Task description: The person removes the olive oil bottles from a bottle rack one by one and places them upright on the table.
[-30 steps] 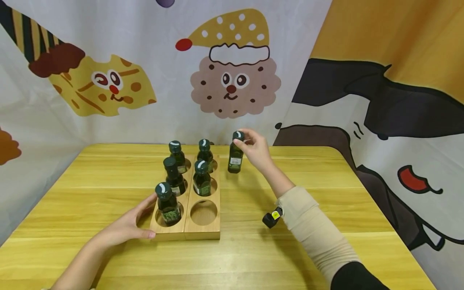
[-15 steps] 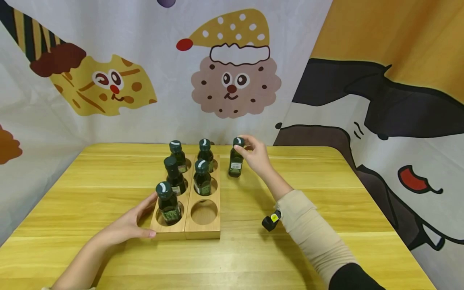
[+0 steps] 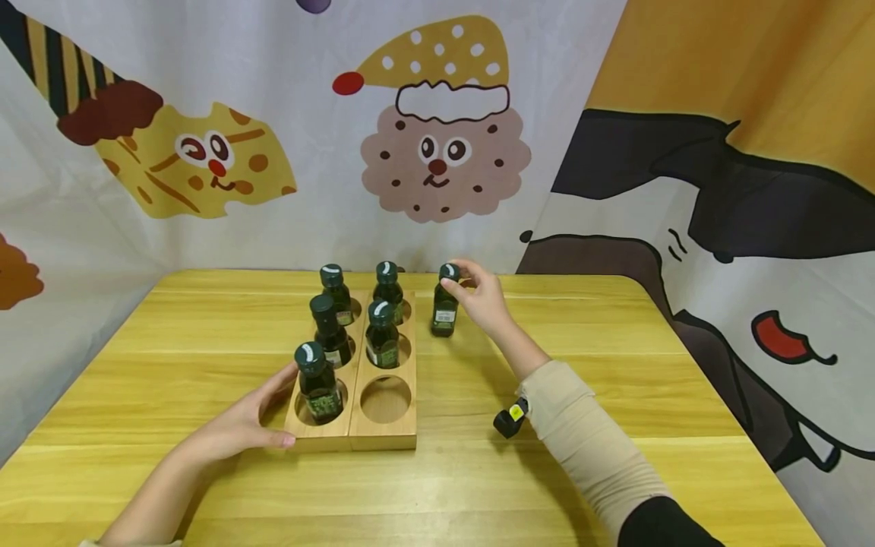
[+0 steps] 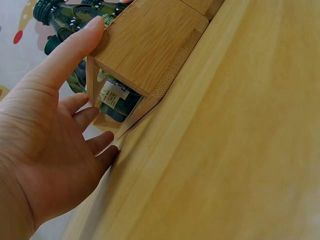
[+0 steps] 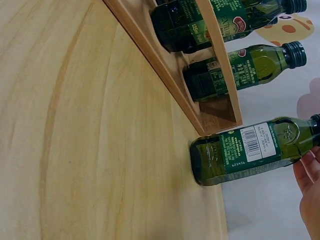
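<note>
Five bottles [image 3: 383,351] stand in the rack [image 3: 383,442], one hole [image 3: 386,401] unfilled, right hand [image 3: 484,299] pinching a sixth bottle [image 3: 444,313] outside, left hand [image 3: 239,425] spread alongside.

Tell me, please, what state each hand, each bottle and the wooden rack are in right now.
Wooden rack, standing on the table.
Near right hole, empty.
Five racked bottles, capped, each standing in its own hole.
Held bottle, capped, upright, right of the rack; table contact unclear.
Right hand, pinching the held bottle near its top.
Left hand, touching the rack's near left corner.
</note>
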